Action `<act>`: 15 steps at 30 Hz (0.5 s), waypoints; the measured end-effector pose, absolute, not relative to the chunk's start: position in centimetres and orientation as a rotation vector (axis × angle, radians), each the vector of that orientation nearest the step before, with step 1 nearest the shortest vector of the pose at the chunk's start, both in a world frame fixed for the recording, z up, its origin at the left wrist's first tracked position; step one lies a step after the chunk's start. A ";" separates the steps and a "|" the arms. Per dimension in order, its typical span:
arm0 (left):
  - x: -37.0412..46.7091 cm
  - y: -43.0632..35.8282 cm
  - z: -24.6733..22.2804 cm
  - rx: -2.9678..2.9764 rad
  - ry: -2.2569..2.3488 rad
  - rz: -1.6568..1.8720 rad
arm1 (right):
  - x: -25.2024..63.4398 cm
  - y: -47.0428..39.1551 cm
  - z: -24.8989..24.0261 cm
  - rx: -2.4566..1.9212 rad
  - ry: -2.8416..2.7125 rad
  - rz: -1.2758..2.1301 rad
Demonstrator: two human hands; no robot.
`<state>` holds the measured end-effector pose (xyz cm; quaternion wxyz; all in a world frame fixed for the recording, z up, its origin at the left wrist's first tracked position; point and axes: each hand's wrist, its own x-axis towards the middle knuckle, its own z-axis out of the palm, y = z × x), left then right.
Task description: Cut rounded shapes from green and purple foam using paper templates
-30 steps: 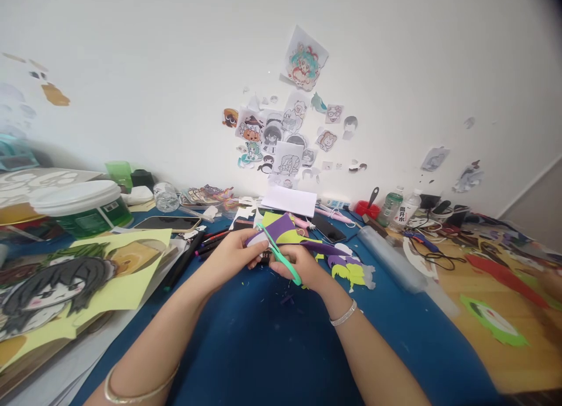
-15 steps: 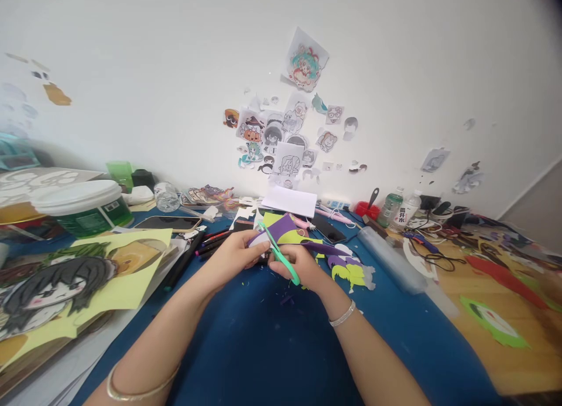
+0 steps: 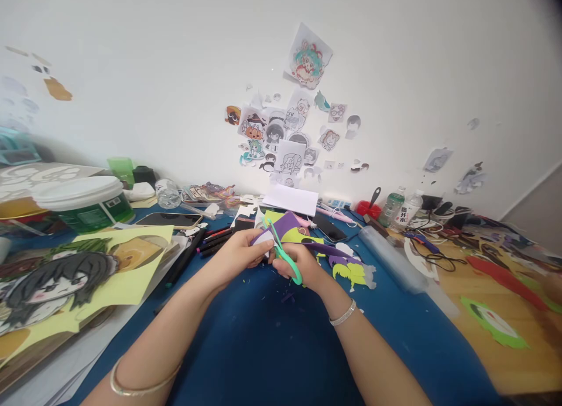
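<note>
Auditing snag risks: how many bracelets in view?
2: a plain bangle on the left forearm, a sparkly bracelet on the right wrist. Any outside the frame can't be counted.

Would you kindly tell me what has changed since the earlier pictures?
Little: the tips of the green scissors seem slightly farther right. Nothing was taken up or let go: the right hand still holds them and the left hand the purple sheet.

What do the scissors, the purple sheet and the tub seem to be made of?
Scissors: probably smooth plastic, judging by the even mint green; any metal edge is too small to tell.
Purple sheet: matte foam or thick paper, flat in colour without gloss; which is unclear.
Tub: likely plastic, smooth, with a rounded, moulded-looking rim.
</note>
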<state>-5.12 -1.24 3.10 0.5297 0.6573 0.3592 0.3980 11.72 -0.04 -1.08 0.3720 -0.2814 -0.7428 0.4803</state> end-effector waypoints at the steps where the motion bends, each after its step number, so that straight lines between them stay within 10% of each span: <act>1: -5.1 -1.2 3.0 1.568 0.850 0.938 | 11.8 0.0 -1.0 -0.718 -1.918 1.236; 15: -4.8 -1.1 2.7 1.603 0.872 1.014 | 10.8 -0.2 -1.3 -0.834 -1.797 1.139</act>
